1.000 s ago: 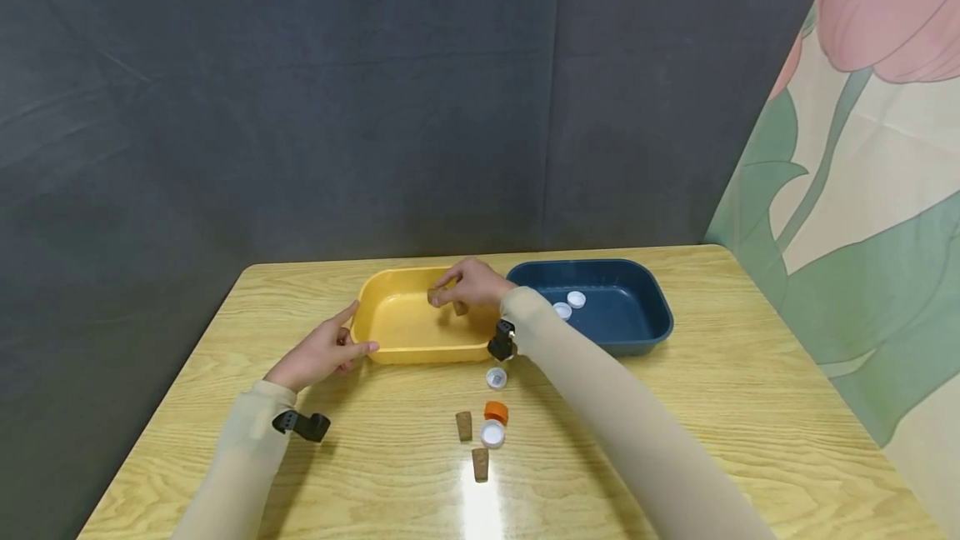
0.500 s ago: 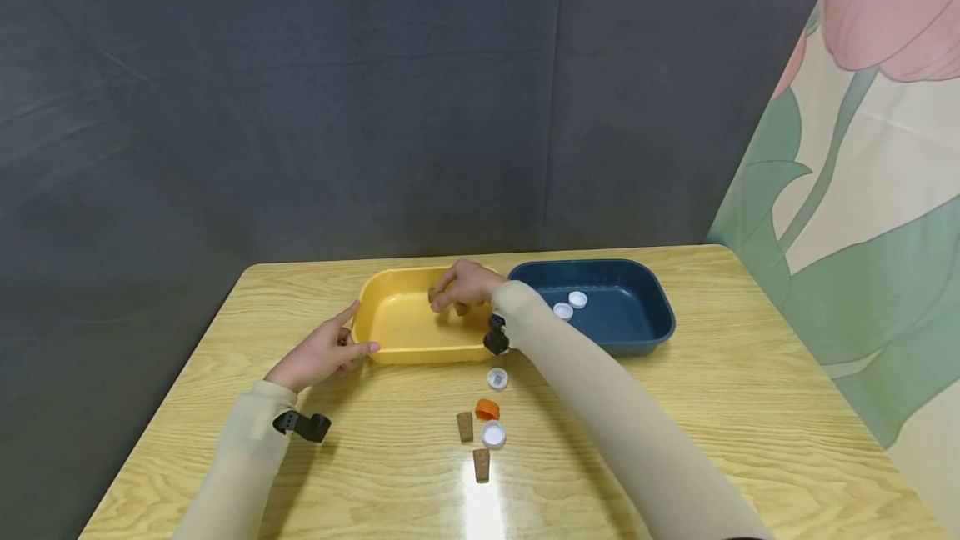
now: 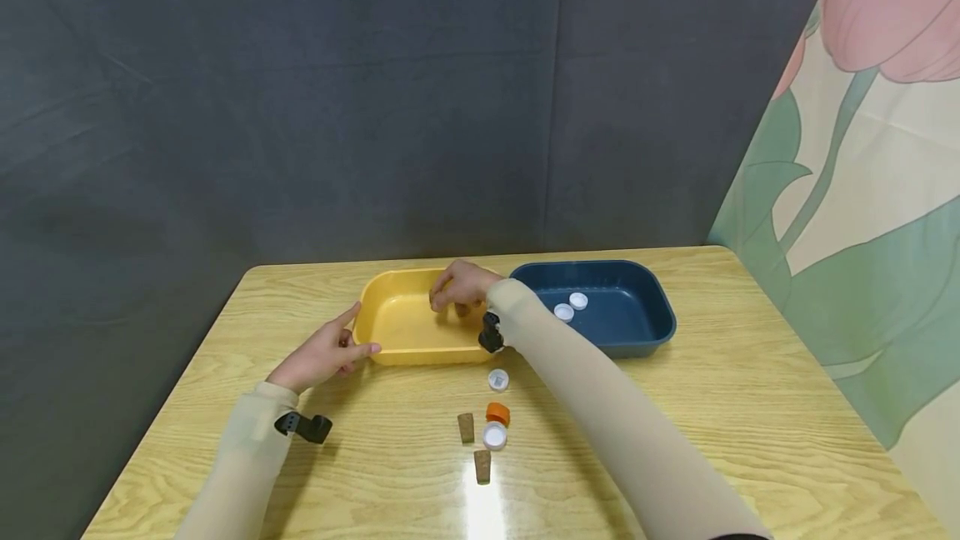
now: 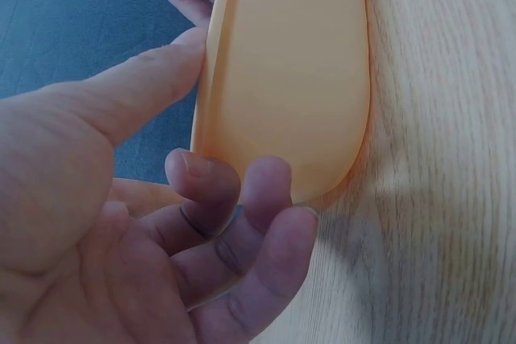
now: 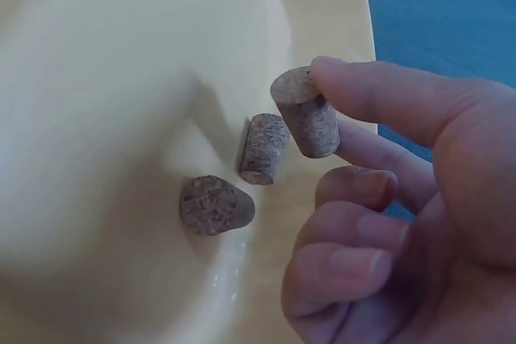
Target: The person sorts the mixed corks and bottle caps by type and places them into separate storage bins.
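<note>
Thumb and index finger of the left hand, left of centre in the head view, are touching the left end of a yellow tray, that grip standing spread apart. Near the frame's middle, over the tray, the right hand is clamping its grip on a held cork. In the right wrist view, a left cork and a middle cork are lying in the tray, just beside each other. At lower centre of the head view, an upper cork, a lower cork, a white cap and an orange cap are resting on the tabletop. Right of centre, a dark blue tray is holding two white caps.
</note>
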Available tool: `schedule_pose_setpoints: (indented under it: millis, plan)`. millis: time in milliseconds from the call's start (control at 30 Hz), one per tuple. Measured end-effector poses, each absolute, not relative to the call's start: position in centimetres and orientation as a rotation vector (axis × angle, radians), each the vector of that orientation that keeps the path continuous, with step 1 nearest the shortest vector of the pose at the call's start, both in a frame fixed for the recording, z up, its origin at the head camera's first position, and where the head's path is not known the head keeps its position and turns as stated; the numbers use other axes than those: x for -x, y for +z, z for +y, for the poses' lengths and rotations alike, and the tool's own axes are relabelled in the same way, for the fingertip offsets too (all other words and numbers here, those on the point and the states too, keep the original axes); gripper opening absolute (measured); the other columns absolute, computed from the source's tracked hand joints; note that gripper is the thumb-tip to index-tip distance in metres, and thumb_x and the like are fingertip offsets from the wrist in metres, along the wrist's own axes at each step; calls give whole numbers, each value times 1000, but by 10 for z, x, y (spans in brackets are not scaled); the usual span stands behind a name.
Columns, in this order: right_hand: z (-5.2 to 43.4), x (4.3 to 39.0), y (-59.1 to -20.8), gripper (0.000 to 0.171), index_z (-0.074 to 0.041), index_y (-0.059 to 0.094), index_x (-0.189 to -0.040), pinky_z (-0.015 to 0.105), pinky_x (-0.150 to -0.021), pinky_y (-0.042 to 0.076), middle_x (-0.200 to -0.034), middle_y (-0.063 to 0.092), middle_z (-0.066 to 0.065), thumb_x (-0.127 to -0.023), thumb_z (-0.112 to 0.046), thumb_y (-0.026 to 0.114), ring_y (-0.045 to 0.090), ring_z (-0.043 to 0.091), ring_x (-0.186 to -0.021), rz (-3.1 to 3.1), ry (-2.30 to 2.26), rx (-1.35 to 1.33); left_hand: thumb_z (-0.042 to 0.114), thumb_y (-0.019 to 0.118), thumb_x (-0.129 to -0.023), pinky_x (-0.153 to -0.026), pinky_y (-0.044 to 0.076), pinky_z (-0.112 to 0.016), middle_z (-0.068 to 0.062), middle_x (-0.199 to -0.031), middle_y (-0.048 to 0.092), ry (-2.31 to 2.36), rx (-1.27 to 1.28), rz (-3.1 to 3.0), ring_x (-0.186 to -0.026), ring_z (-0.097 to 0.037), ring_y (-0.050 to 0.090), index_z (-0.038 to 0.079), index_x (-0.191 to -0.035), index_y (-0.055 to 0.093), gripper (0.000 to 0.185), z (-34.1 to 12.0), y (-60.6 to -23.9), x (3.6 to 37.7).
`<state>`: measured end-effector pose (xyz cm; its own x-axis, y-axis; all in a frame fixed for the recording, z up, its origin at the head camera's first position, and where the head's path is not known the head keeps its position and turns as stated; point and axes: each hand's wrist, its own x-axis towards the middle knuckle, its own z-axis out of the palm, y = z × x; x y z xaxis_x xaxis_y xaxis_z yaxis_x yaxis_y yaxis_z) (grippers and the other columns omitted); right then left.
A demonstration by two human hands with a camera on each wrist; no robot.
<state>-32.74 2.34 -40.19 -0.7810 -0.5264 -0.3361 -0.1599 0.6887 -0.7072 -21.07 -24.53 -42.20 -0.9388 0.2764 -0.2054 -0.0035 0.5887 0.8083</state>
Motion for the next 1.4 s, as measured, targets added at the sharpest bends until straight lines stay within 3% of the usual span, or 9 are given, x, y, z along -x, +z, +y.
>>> schedule_pose_setpoints:
  millis: [267,500,700,833,967,1067,1200,1400]
  plan:
    - [24,327,-403,35,-8,70,-126,27,-46,26,-104,71,25,-92,-15,73,29,11,-42,2343,-907,497,35,71,-94,-59,44,-32,-7,-78,50,1286,-220,2511,-63,-18,47,7,-161,3,99,-245,-423,210]
    - [27,328,-404,28,-9,72,-120,25,-46,28,-99,72,23,-94,-17,71,41,17,-53,2355,-921,471,34,71,-95,-60,46,-32,-7,-78,50,1296,-232,2501,-64,-18,48,7,-161,3,99,-246,-426,210]
    - [35,318,-394,33,-7,68,-127,25,-47,28,-103,71,25,-97,-21,67,35,13,-49,2348,-977,591,35,71,-94,-62,47,-33,-11,-80,53,1276,-227,2512,-64,-18,49,6,-161,3,100,-247,-426,213]
    - [46,302,-386,36,-8,67,-131,26,-50,31,-113,70,22,-97,-21,66,48,13,-61,2319,-1047,705,35,71,-94,-62,47,-33,-11,-80,53,1266,-226,2518,-64,-18,50,6,-161,3,100,-247,-425,214]
    - [59,284,-383,35,-10,68,-129,25,-62,41,-122,68,13,-96,-21,69,55,14,-79,2333,-1087,834,35,71,-94,-62,46,-32,-13,-81,53,1265,-228,2517,-64,-18,49,6,-161,3,100,-247,-424,214]
    - [68,270,-385,33,-12,71,-125,26,-67,42,-107,68,7,-94,-21,71,51,14,-77,2339,-1121,874,34,70,-95,-61,46,-32,-12,-79,53,1282,-235,2502,-63,-19,48,6,-161,2,99,-248,-424,214]
    - [80,250,-388,30,-13,72,-122,28,-61,38,-78,57,2,-93,-21,73,46,15,-67,2316,-1151,879,32,70,-96,-60,45,-33,-10,-78,51,1308,-247,2478,-62,-19,47,6,-161,1,98,-249,-424,212]
    - [102,223,-395,27,-14,74,-118,26,-60,36,-65,45,-2,-91,-17,75,40,12,-59,2266,-1170,934,33,70,-96,-60,45,-33,-11,-78,52,1305,-257,2486,-62,-19,47,6,-161,1,99,-248,-421,212]
